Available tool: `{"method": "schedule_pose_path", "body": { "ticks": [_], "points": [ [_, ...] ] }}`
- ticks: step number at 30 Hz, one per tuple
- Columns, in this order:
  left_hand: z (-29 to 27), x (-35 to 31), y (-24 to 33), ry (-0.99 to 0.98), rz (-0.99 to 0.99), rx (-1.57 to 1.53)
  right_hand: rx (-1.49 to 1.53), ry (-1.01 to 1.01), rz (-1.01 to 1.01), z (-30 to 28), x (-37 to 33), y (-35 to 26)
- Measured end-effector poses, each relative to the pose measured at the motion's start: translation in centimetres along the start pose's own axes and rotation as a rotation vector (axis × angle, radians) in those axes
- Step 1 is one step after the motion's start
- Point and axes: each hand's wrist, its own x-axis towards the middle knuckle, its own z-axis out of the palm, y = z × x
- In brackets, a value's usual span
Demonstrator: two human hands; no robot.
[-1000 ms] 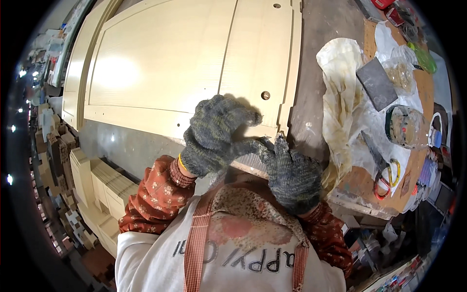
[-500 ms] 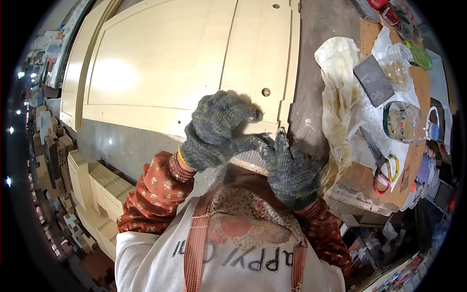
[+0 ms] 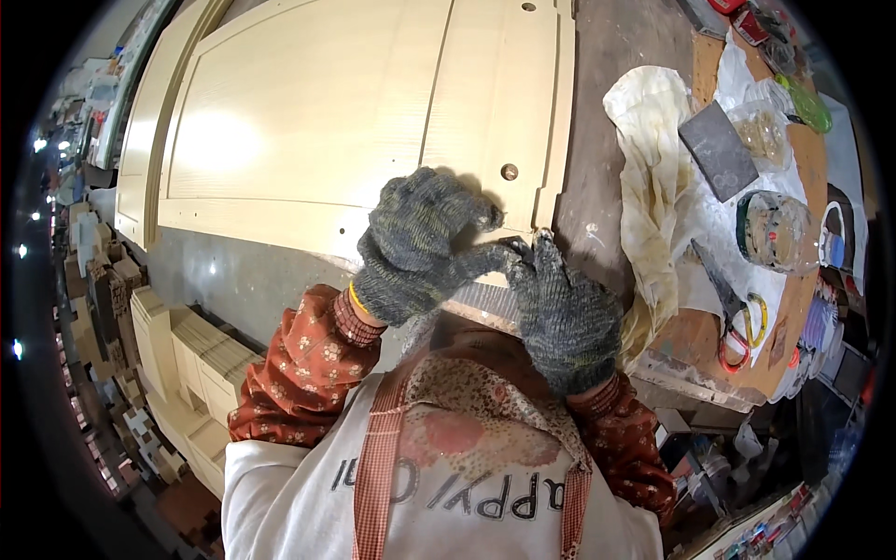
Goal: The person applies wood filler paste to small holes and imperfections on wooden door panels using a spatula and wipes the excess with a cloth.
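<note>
Both my hands wear dark grey knitted gloves at the near right corner of a cream panelled door (image 3: 308, 121). My left hand (image 3: 420, 238) rests over the door's near edge with its fingers curled inward and its thumb stretched to the right. The thumb's tip meets the fingertips of my right hand (image 3: 567, 322). Those right fingers are bunched together, pointing away from me at the notched corner. Whatever sits between the fingertips or under the left fingers is hidden. A round hole (image 3: 509, 172) in the door lies just beyond the hands.
To the right, a wooden board (image 3: 691, 345) carries a crumpled cloth (image 3: 644, 177), a dark flat pad (image 3: 718, 151), a clear plastic jar (image 3: 773, 231) and scissors (image 3: 737, 322) with red and yellow handles. Another cream panel (image 3: 149, 149) stands at the left. Stacked cream panels (image 3: 187, 364) sit lower left.
My right hand has shifted slightly away from me along the door's corner. My left hand has moved a little to the right, its thumb still against the right fingertips.
</note>
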Motion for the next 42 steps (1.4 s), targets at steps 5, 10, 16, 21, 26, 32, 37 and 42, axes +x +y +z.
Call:
{"method": "schedule_pose_path", "body": {
  "ticks": [5, 10, 16, 21, 26, 32, 37, 42],
  "points": [
    [0.1, -0.5, -1.1, 0.011, 0.156, -0.150, 0.118, -0.300, 0.101, -2.5, 0.0, -0.9],
    [0.9, -0.2, -0.9, 0.185, 0.148, -0.264, 0.082, -0.120, 0.017, -0.2, -1.5, -0.6],
    [0.4, 0.4, -0.4, 0.163, 0.193, -0.143, 0.179, -0.174, 0.083, -0.4, -1.2, -0.5],
    [1.9, -1.3, -1.9, 0.016, 0.117, -0.470, 0.244, -0.246, 0.155, -1.2, -0.8, -0.4],
    [0.9, -1.0, -1.2, 0.034, 0.160, -0.138, 0.107, -0.161, 0.053, -0.2, -1.3, -0.3],
    [0.0, -0.2, -1.0, 0.115, 0.158, -0.042, 0.166, -0.135, 0.129, -0.4, -1.2, -0.6],
    [0.1, -0.4, -1.3, 0.110, 0.167, -0.147, 0.096, -0.022, 0.008, -0.8, -0.4, -0.2],
    [-0.5, 0.0, -0.5, 0.071, 0.117, -0.049, 0.040, -0.284, 0.135, 0.2, -0.1, 0.0]
  ]
}}
